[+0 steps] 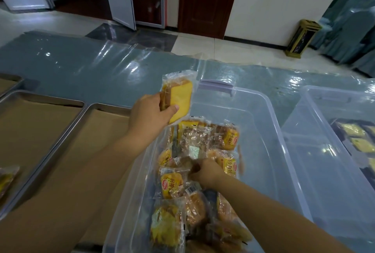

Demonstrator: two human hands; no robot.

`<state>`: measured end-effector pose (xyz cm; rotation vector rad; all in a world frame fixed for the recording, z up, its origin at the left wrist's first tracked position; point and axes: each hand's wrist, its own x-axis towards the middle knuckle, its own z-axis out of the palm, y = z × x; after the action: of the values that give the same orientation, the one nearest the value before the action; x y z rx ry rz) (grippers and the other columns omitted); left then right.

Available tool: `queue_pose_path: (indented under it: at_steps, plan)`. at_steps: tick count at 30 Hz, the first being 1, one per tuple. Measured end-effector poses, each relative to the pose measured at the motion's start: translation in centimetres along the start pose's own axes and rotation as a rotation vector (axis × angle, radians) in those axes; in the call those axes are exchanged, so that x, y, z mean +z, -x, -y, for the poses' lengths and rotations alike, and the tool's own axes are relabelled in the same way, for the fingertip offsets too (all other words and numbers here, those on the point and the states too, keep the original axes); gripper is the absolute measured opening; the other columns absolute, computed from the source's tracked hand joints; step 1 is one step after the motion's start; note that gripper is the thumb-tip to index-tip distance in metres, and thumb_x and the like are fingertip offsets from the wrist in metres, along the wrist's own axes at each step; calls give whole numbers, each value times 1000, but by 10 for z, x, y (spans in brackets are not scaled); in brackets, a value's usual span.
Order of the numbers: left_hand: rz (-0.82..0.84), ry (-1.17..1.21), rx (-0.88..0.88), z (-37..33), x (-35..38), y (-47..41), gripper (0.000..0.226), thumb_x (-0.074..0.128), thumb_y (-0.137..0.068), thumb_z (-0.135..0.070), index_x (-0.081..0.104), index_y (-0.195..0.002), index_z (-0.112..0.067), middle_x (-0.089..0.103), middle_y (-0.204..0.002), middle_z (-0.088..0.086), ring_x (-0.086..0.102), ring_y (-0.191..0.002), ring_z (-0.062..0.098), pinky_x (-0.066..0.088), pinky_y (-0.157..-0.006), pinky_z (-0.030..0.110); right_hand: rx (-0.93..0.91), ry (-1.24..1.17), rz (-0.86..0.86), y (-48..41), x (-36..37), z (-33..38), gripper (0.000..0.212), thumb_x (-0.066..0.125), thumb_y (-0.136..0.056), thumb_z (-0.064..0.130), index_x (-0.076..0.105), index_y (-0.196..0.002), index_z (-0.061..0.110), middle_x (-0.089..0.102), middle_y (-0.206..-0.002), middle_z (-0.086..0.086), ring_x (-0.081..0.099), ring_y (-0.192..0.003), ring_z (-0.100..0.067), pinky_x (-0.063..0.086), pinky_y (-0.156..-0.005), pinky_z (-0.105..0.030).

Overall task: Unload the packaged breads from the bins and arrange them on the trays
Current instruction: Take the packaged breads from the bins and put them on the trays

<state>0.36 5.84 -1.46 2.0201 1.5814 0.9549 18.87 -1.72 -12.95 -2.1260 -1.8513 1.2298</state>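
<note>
Head view | left hand (150, 114) pinches bread packet (179, 98) above bin (269, 131) | right hand (207, 171) fingers closed on packet in pile | risk: slippery wrap slips before reaching tray (89, 108)

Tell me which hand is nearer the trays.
Left. The left hand, holding a bread pack, hovers beside the trays; the right hand is down in the bin, farther away.
</note>
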Motion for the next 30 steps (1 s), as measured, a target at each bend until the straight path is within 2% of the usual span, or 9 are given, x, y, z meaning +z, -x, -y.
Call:
queue_pose_path:
  at_steps: [3, 5, 7, 10, 16, 21, 24, 27, 30]
  plan:
    - [-12, -5, -29, 5, 2, 2, 28, 59, -83, -48, 52, -68, -25, 56, -70, 1, 55, -68, 20, 36, -58, 30, -63, -38, -251, -6, -11, 3, 9, 60, -88, 21, 54, -82, 22, 56, -73, 8, 55, -67, -8, 40, -53, -18]
    - [-26, 11, -36, 7, 2, 2, 29, 59, -83, -48, 50, -66, -26, 54, -70, 2, 54, -67, 20, 35, -57, 29, -60, -208, -459, -13, -22, 7, 10, 57, -90, 18, 54, -80, 19, 58, -77, 3, 58, -71, -13, 46, -57, -23]
    - [-37, -19, -30, 6, 3, 2, 33, 60, -82, -48, 45, -62, -28, 51, -70, 0, 51, -67, 18, 31, -55, 29, 17, -339, -556, -20, -29, 9, 7, 56, -91, 18, 54, -85, 16, 60, -87, -4, 60, -78, -18, 55, -67, -32]
    - [-37, -46, -31, 7, 4, 2, 33, 59, -81, -50, 45, -61, -27, 49, -71, -3, 49, -67, 14, 29, -54, 27, 135, -348, -510, -31, -24, 5, 11, 59, -91, 22, 54, -90, 13, 58, -99, -8, 60, -87, -21, 55, -83, -41]
    - [-47, -20, -14, 9, 6, 1, 36, 61, -81, -49, 42, -58, -29, 47, -66, -5, 46, -66, 11, 27, -52, 26, 178, -330, -436, -40, -12, 8, 26, 72, -79, 27, 59, -98, 14, 53, -111, -8, 58, -97, -26, 53, -87, -44]
    - [-62, -46, 0, 9, 7, -1, 34, 60, -81, -49, 43, -59, -29, 48, -67, -7, 46, -67, 7, 29, -52, 24, 98, -621, -373, -34, -12, 16, 34, 73, -78, 19, 60, -109, 24, 67, -94, 5, 64, -81, -14, 56, -76, -35]
    - [-59, -51, 3, 10, 7, 0, 31, 59, -80, -50, 45, -61, -30, 48, -70, -7, 46, -68, 7, 30, -52, 24, 34, -681, -347, -30, -17, 21, 23, 74, -78, 17, 63, -92, 30, 69, -85, 9, 68, -82, -16, 58, -74, -38]
    - [-48, -86, -7, 11, 8, -1, 28, 57, -79, -53, 54, -70, -27, 49, -74, -5, 49, -69, 8, 34, -54, 25, -17, -539, -396, -25, -29, 27, 21, 71, -79, 18, 57, -79, 34, 67, -79, 11, 65, -71, -7, 56, -59, -28]
    - [-32, -116, -4, 9, 8, -2, 29, 58, -78, -53, 59, -76, -25, 51, -76, -3, 51, -71, 11, 36, -55, 27, -55, -283, -540, -12, -46, 33, 17, 67, -79, 21, 55, -72, 30, 61, -69, 10, 58, -62, -3, 41, -48, -18]
